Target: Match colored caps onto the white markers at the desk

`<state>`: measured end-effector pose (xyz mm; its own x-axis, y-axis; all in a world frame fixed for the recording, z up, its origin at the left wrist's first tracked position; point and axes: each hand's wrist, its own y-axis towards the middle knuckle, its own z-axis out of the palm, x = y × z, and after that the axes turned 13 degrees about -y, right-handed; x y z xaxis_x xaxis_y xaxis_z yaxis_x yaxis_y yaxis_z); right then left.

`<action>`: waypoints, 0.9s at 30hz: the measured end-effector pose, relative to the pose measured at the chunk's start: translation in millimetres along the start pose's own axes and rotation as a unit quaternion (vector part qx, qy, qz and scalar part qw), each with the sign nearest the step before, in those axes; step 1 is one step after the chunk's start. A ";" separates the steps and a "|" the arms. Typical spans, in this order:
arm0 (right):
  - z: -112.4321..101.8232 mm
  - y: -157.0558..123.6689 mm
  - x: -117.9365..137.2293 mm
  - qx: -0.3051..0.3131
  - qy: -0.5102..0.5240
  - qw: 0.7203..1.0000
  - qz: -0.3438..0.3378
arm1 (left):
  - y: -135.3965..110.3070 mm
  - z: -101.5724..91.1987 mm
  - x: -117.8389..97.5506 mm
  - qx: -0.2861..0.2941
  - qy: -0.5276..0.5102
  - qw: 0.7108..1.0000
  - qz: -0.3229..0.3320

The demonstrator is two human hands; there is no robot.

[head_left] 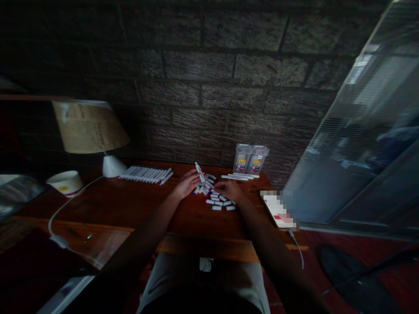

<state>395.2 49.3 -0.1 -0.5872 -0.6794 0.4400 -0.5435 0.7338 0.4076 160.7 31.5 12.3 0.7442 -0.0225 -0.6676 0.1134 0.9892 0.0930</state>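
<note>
My left hand [189, 183] grips a white marker [199, 171], which is held tilted with its upper end toward the wall. My right hand [229, 190] is at the right side of a heap of marker caps [216, 202], fingers bent together; whether a cap is between them is too dark to make out. The caps are short and white with coloured ends, spread on the wooden table [193, 220] between and below my hands. To the left lies a row of white markers [144, 173] side by side. A few more markers [240, 177] lie behind my right hand.
Two clear plastic cases [250, 158] stand against the brick wall. On the left are a lamp [93, 126] with its cord and a paper cup [66, 183]. A partly blurred pale device [278, 210] with a cable lies at the table's right edge.
</note>
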 end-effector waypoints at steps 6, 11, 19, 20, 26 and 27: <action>-1.9 -0.8 0.5 0.020 0.013 1.000 0.002 | 0.1 1.6 0.8 -0.005 -0.007 1.000 0.004; -0.6 0.1 -0.2 0.023 0.015 0.999 0.019 | 0.4 0.9 1.5 -0.011 -0.012 1.000 0.008; -0.6 -0.2 -2.2 0.030 0.011 0.999 0.010 | 0.5 -0.3 1.4 -0.007 -0.007 1.000 0.013; -0.3 -0.1 -2.6 0.031 0.009 0.999 0.006 | 0.4 -0.6 1.5 -0.005 -0.006 1.000 0.014; -0.7 0.4 -0.7 0.024 -0.008 1.000 0.000 | 0.8 -3.0 1.9 -0.001 -0.005 1.000 0.021; -1.5 0.2 0.1 0.025 -0.009 1.000 -0.001 | 0.8 -3.1 1.8 -0.001 -0.006 1.000 0.021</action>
<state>396.0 49.4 1.2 -0.5966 -0.6808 0.4249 -0.5734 0.7320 0.3678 160.1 32.7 8.9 0.7557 0.0165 -0.6547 0.0818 0.9895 0.1193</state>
